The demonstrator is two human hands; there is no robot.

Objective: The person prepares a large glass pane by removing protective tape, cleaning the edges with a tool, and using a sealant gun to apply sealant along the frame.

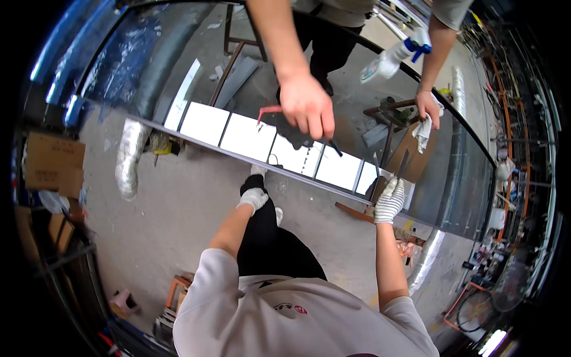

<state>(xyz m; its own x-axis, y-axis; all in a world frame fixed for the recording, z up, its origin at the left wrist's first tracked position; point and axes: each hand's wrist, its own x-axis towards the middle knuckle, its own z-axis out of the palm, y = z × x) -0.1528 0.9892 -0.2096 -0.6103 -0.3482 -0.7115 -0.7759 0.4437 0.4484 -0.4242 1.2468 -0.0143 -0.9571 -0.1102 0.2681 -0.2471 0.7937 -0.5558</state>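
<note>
A large dark glass panel (357,71) with a black border lies in front of me. My right hand (390,202), in a white striped glove, is closed at the panel's near edge. A thin dark strip shows above its fingertips; whether they hold it is unclear. My left hand (255,200), also gloved, hangs low beside my black-trousered leg, its fingers too indistinct to read. Across the panel, a co-worker's hand (306,107) is closed over the glass, with a thin red bent piece (269,110) and a dark tip showing beside it. The co-worker's other hand (427,109) holds a white cloth (422,134).
A white spray bottle (386,62) with a blue trigger is at the panel's far side. Foil-wrapped tubes (129,163) lie beneath the glass. Cardboard boxes (53,157) are stacked at left, and shelving (511,137) lines the right. Bright reflections (247,135) cross the panel.
</note>
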